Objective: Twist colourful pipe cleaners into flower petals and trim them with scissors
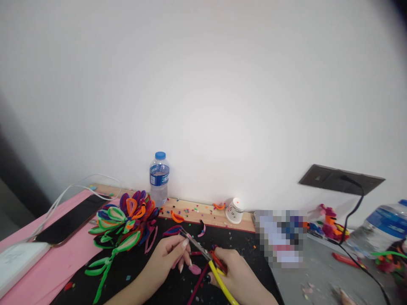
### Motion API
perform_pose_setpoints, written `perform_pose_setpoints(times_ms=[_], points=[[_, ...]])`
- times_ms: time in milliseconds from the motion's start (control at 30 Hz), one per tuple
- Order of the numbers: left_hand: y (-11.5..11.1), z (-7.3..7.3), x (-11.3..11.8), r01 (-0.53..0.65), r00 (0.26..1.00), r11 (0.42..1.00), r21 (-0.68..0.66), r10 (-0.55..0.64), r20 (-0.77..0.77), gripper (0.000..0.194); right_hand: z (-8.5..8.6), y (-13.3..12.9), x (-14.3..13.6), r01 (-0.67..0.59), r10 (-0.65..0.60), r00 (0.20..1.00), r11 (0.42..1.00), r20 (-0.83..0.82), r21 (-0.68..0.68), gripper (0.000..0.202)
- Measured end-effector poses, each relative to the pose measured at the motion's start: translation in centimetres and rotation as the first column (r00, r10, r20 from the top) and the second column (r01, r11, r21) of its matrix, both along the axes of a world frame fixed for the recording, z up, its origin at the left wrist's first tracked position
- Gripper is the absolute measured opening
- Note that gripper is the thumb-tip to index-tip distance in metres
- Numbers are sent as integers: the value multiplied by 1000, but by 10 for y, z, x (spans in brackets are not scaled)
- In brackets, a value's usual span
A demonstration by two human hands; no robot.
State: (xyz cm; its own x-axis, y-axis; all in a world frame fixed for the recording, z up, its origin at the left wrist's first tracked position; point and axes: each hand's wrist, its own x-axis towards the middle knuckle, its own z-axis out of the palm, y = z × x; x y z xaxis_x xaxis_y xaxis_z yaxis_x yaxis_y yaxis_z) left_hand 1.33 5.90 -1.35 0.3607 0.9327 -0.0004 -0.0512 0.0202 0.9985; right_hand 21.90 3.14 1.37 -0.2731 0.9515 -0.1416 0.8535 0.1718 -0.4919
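Note:
My right hand [233,271] is closed around the scissors [219,281], which have yellow and orange handles. Their metal blades point up and left, and the tips reach my left hand [173,254]. The thumb and fingers of that hand pinch near a blue and purple pipe-cleaner loop [173,231] at the blade tips; what exactly is between them is too small to tell. Below the blades lie a pink petal-shaped piece [195,269] and a dark pink stem [199,283]. A multicoloured pipe-cleaner flower [130,216] with a green stem rests left of my hands on the black mat [152,275].
Behind the mat stand a water bottle [159,180] and a white paper cup [235,210]. A phone [71,220] and white box [19,262] lie on pink paper at left. Right are a gray board [295,284], black cable [349,216] and another bottle [381,224].

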Motion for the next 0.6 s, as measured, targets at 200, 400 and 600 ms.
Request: perform_pose_setpoints(times_ms=[200,400,600], points=[[0,-1,1,70,963,977,-203,-13,268,30,0,-1,5,-21,20,999,1000,-49,-15,20],[0,-5,-2,238,860,913,-330,-40,508,23,5,-1,6,-54,48,993,997,-110,-53,19],[-3,3,-5,391,772,843,-369,-83,630,23,16,-3,1,-108,87,972,990,-217,-88,16]])
